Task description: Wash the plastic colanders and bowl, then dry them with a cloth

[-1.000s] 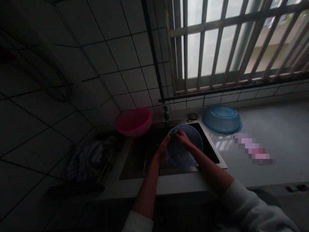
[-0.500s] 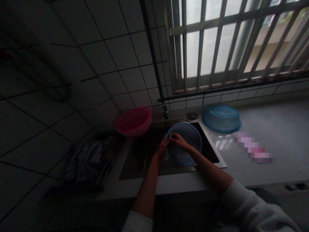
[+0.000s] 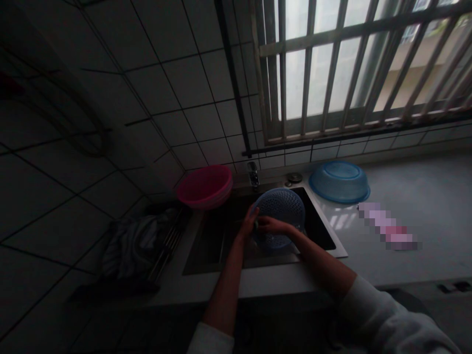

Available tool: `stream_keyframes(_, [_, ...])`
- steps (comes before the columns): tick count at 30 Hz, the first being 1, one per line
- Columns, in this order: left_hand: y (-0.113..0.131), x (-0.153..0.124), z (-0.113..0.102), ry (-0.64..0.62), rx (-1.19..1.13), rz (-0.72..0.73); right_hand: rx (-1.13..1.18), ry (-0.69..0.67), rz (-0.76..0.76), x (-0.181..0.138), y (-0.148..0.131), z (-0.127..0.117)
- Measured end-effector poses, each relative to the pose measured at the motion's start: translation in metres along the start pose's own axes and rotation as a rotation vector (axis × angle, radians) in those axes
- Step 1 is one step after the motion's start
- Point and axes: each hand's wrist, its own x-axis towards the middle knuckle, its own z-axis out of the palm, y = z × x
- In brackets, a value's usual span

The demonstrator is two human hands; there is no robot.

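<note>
A blue perforated colander (image 3: 285, 206) is held tilted over the sink (image 3: 206, 241). My left hand (image 3: 250, 223) is closed on the colander's left rim. Inside the bowl, close to that rim, my right hand (image 3: 271, 225) has its fingers drawn together. Something small and pale shows at its fingertips, too dark and small to name. A chrome faucet (image 3: 253, 176) stands behind the colander.
A pink basin (image 3: 206, 189) rests at the sink's back left corner. On the right counter (image 3: 405, 191) sits an upturned blue basin (image 3: 339, 182), with a blurred pink item (image 3: 387, 226) in front. Striped cloth (image 3: 129, 246) and a metal rack (image 3: 169, 243) lie left.
The colander has tipped, its far rim now leaning differently. My right hand has moved down a little along the inside of the left rim. My left hand keeps its hold.
</note>
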Motion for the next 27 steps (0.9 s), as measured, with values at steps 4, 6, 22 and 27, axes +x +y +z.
stream_keyframes(4, [-0.003, 0.002, 0.003, -0.084, -0.083, -0.082, 0.021, 0.322, -0.129, 0.003, -0.013, -0.019])
stream_keyframes(6, [-0.004, 0.002, 0.004, -0.110, -0.116, -0.090, 0.038, 0.557, -0.177, 0.003, -0.023, -0.033])
stream_keyframes(22, [0.004, -0.002, 0.000, -0.114, -0.152, -0.207, -0.103, 0.247, -0.105, 0.007, -0.003, -0.015])
stream_keyframes(27, [-0.001, -0.002, 0.000, -0.166, -0.177, -0.151, -0.094, 0.580, -0.202, 0.007, -0.019, -0.037])
